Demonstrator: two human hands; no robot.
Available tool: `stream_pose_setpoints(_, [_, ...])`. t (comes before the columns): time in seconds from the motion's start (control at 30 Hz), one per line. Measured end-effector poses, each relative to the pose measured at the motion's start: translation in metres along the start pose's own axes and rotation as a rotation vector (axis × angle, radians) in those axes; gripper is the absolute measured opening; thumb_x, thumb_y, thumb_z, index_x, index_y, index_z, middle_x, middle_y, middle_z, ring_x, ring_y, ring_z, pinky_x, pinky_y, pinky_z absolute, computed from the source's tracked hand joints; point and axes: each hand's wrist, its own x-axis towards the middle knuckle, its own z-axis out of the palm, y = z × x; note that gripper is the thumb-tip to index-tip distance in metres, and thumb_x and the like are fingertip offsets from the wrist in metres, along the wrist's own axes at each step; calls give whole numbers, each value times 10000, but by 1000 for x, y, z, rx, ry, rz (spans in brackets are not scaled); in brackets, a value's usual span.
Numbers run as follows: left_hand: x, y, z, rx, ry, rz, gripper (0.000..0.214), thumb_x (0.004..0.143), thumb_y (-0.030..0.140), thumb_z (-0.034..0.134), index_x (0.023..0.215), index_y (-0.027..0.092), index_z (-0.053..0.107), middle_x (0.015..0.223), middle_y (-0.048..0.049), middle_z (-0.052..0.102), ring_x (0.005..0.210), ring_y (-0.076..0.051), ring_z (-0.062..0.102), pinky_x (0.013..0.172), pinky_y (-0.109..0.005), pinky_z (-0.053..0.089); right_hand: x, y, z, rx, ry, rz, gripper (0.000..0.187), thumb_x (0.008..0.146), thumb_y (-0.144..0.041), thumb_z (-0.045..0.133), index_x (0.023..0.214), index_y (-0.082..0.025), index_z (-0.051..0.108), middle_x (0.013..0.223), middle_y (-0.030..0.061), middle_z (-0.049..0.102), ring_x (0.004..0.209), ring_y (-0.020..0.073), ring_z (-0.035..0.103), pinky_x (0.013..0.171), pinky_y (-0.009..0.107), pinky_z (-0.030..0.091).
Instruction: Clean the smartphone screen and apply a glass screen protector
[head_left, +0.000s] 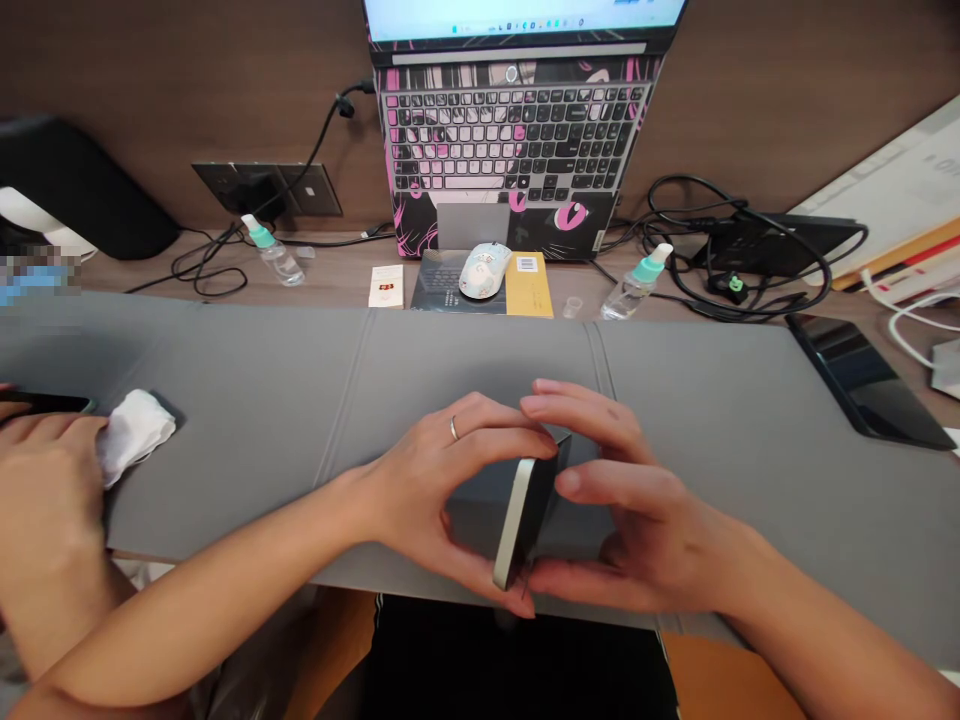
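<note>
A smartphone (520,515) stands nearly edge-on above the desk mat, its pale metal side facing me and its dark face turned to the right. My left hand (439,490) grips it by its far and near ends, with fingers above and thumb below. From the right, my right hand (637,510) curves around the same phone, thumb at the near end and fingertips by the far corner. A thin dark edge shows beside the phone near those fingertips; I cannot make out what it is.
The grey desk mat (247,400) lies below. Behind it stand a laptop (517,140), a mouse (484,271) and two spray bottles (279,258) (634,285). A dark tablet-like device (870,380) lies right. Another person's hand (49,480) rests left beside a white cloth (139,430).
</note>
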Motion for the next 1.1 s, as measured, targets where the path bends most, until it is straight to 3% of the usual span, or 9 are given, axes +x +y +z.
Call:
stream_pose_setpoints(0.13, [1, 0, -1, 15, 0, -10, 866, 694, 599, 827, 1396, 257, 453, 1196, -101, 671, 1056, -264, 661, 896, -390, 539, 1, 1, -1, -4, 19, -20, 634, 761, -370, 839, 1240, -301, 429, 1423, 125, 527, 1367, 320, 487, 1137, 538, 445])
stream_pose_setpoints(0.27, [0, 0, -1, -1, 10, -20, 901, 683, 596, 836, 1420, 269, 434, 1202, -104, 658, 1034, -252, 665, 879, -382, 556, 1, 0, -1, -3, 62, -24, 658, 728, -346, 850, 1238, -289, 438, 1244, 109, 589, 1163, 284, 613, 950, 459, 561])
stream_pose_setpoints(0.53, [-2, -2, 2, -24, 71, -42, 870, 636, 583, 872, 1343, 240, 500, 1145, -102, 648, 1008, -235, 658, 870, -359, 559, -5, 7, -1, 54, 103, -16, 701, 685, -215, 835, 1266, -312, 456, 1130, 68, 621, 970, 244, 643, 778, 423, 564])
stream_pose_setpoints(0.7, [-5, -11, -7, 34, 69, -144, 842, 614, 623, 862, 1285, 244, 524, 1105, -96, 668, 986, -251, 654, 866, -397, 537, -11, 18, -10, 84, 308, 1, 781, 663, -55, 744, 1356, -290, 473, 1038, 41, 621, 890, 225, 635, 757, 413, 551])
stream_pose_setpoints(0.87, [-11, -24, -17, 59, 55, -290, 786, 629, 683, 814, 1229, 238, 568, 1117, -96, 688, 991, -257, 638, 859, -402, 517, -17, 27, -18, 69, 402, 106, 633, 723, -50, 694, 1281, -312, 551, 993, 35, 637, 847, 225, 606, 701, 393, 530])
stream_pose_setpoints(1.1, [-14, -27, -38, 189, -120, -444, 766, 656, 656, 805, 1249, 225, 581, 1145, -86, 686, 998, -264, 654, 883, -402, 511, -24, 31, -22, -37, 313, 192, 378, 800, -250, 750, 1147, -301, 608, 959, 45, 598, 876, 246, 573, 752, 417, 500])
